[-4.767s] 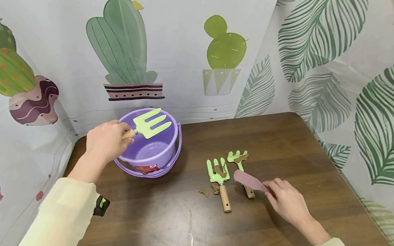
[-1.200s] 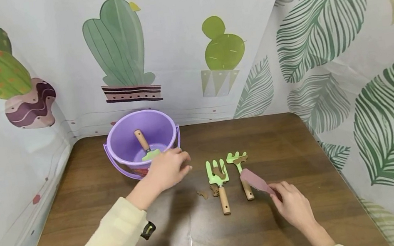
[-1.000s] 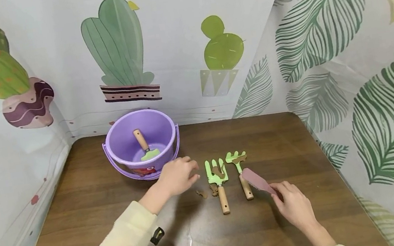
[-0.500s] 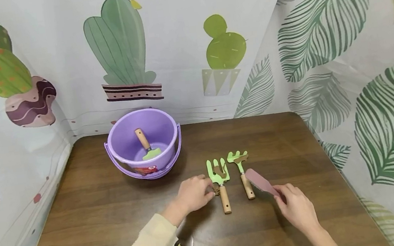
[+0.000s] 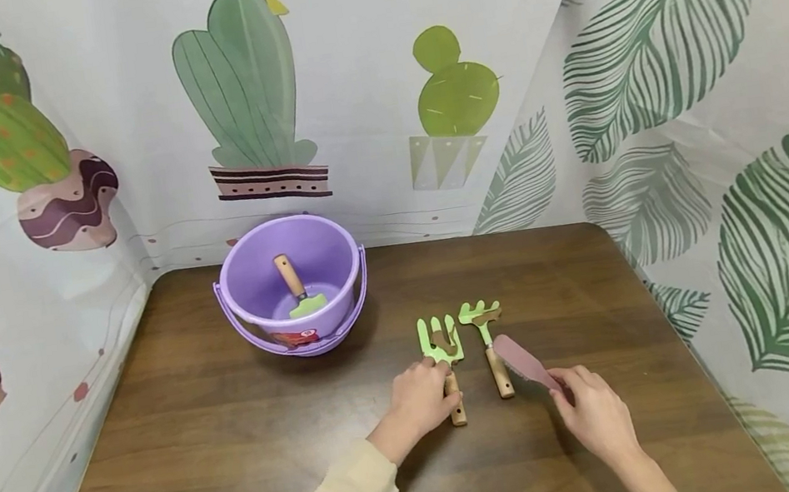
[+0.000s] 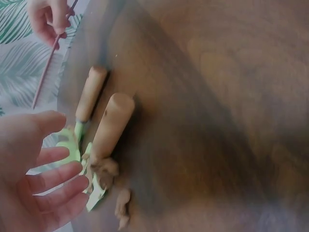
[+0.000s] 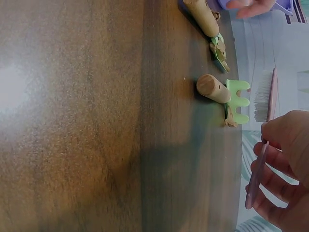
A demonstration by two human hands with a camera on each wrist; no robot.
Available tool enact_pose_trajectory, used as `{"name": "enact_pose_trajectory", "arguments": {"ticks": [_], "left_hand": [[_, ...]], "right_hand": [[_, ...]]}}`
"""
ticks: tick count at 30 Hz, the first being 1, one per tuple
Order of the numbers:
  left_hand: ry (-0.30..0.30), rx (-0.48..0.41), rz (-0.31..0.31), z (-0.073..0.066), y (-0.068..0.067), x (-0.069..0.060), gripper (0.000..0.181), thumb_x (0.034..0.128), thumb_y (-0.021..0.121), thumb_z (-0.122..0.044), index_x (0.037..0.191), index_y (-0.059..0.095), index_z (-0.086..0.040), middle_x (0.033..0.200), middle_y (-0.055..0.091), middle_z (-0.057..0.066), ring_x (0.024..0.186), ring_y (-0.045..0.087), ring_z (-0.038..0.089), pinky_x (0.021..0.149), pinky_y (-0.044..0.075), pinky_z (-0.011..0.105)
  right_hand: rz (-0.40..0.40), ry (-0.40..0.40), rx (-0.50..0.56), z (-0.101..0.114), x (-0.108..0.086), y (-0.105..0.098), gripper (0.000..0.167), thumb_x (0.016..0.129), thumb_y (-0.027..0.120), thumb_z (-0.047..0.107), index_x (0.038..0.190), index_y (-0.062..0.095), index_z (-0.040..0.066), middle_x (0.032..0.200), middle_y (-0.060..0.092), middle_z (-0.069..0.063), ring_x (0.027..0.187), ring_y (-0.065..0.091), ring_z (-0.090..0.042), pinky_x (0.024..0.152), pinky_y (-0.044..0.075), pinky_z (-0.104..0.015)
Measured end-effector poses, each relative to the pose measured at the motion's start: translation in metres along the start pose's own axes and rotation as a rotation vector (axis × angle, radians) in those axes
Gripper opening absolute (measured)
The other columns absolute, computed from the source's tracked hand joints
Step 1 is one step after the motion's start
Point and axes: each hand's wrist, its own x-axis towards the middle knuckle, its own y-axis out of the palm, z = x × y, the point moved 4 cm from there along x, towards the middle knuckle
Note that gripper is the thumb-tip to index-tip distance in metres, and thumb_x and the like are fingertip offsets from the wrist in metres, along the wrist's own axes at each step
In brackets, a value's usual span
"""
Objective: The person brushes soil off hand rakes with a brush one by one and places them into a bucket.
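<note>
My right hand (image 5: 600, 415) grips the handle of a pink brush (image 5: 520, 359); its white bristles show in the right wrist view. My left hand (image 5: 420, 400) hovers over a green garden fork (image 5: 458, 413) with a wooden handle. In the left wrist view its fingers are loosely bent and hold nothing, apart from the fork's handle (image 6: 113, 125). Brown clay-like scraps (image 5: 443, 343) lie on the fork's tines. To its right lies a small green rake (image 5: 499, 370), with another brown scrap (image 5: 486, 318) at its head. Another brown piece (image 6: 123, 208) is on the table.
A purple bucket (image 5: 253, 320) stands at the table's back left, its handle hanging down in front. Inside leans a green tool with a wooden handle (image 5: 288, 274). All this is on a brown wooden table (image 5: 259, 467); a patterned cloth (image 5: 361, 116) hangs behind.
The left hand put a green fork into the bucket, let go, and moved right and nearer to the fork on the table. The right hand kept the brush, shifting slightly right.
</note>
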Motion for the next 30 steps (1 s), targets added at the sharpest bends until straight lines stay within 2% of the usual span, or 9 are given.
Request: {"name": "enact_pose_trajectory", "arguments": {"ticks": [8, 15, 22, 30], "left_hand": [[-0.074, 0.049, 0.017, -0.006, 0.015, 0.000, 0.039, 0.0713, 0.071, -0.048, 0.091, 0.061, -0.017, 0.082, 0.060, 0.000, 0.070, 0.063, 0.022, 0.051, 0.046, 0.036], [-0.133, 0.085, 0.051, -0.013, 0.028, 0.003, 0.040, 0.0703, 0.070, -0.053, 0.078, 0.052, -0.018, 0.077, 0.060, 0.002, 0.064, 0.062, 0.023, 0.048, 0.044, 0.034], [-0.196, 0.123, 0.043, -0.021, 0.035, 0.004, 0.052, 0.0676, 0.072, -0.055, 0.097, 0.056, -0.016, 0.076, 0.063, 0.003, 0.060, 0.062, 0.022, 0.045, 0.041, 0.033], [-0.223, 0.127, 0.054, -0.023, 0.041, 0.002, 0.052, 0.0666, 0.075, -0.049, 0.096, 0.049, -0.015, 0.071, 0.062, 0.004, 0.054, 0.059, 0.021, 0.042, 0.041, 0.032]], "right_hand": [[-0.019, -0.005, -0.001, -0.001, 0.000, -0.001, 0.024, 0.071, 0.073, 0.008, 0.094, 0.068, 0.008, 0.084, 0.064, -0.005, 0.070, 0.060, -0.023, 0.053, 0.047, -0.042], [0.003, 0.012, -0.002, -0.002, -0.002, 0.000, 0.025, 0.071, 0.072, 0.008, 0.095, 0.067, 0.008, 0.084, 0.064, -0.005, 0.071, 0.060, -0.023, 0.053, 0.048, -0.042], [0.003, 0.022, -0.003, -0.005, -0.005, 0.001, 0.024, 0.071, 0.072, 0.009, 0.095, 0.068, 0.009, 0.084, 0.064, -0.004, 0.070, 0.059, -0.021, 0.054, 0.047, -0.040], [0.003, 0.023, 0.001, -0.006, -0.008, 0.002, 0.023, 0.071, 0.072, 0.009, 0.094, 0.068, 0.009, 0.084, 0.064, -0.005, 0.069, 0.059, -0.020, 0.052, 0.047, -0.038]]}}
